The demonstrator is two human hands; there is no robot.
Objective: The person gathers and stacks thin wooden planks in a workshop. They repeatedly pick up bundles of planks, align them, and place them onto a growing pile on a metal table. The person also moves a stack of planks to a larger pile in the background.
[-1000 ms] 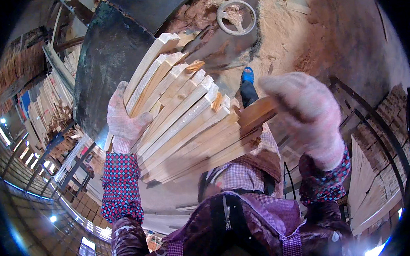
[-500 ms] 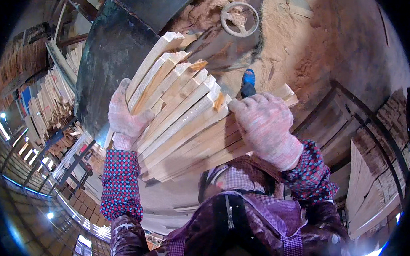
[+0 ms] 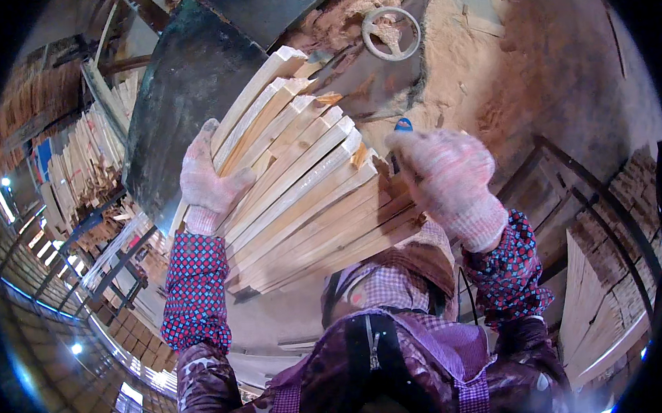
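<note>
Side by side in front of me, fanned toward the far end, lie several pale wooden strips [image 3: 308,182]. My left hand [image 3: 210,178], in a dusty knitted glove, grips their left side, its thumb over the upper faces and its fingers along the outer strip. Above the right edge of the strips is my right hand [image 3: 456,186], in a similar glove. Its fingers bend downward and the fingertips are hidden, so whether it holds anything does not show. Orange-brown patches mark some strip ends.
A grey handwheel [image 3: 391,34] stands beyond the strips, near sawdust [image 3: 450,68]. A dark panel [image 3: 186,102] is at the far left. Stacked lumber [image 3: 85,165] stands at left, a wood stack [image 3: 608,298] at right behind a dark metal frame [image 3: 596,187]. A blue shoe tip [image 3: 403,124] shows.
My right hand has moved right, off the strip ends. The piece of wood that stuck out beyond it is no longer visible. My left hand keeps its hold on the strips.
</note>
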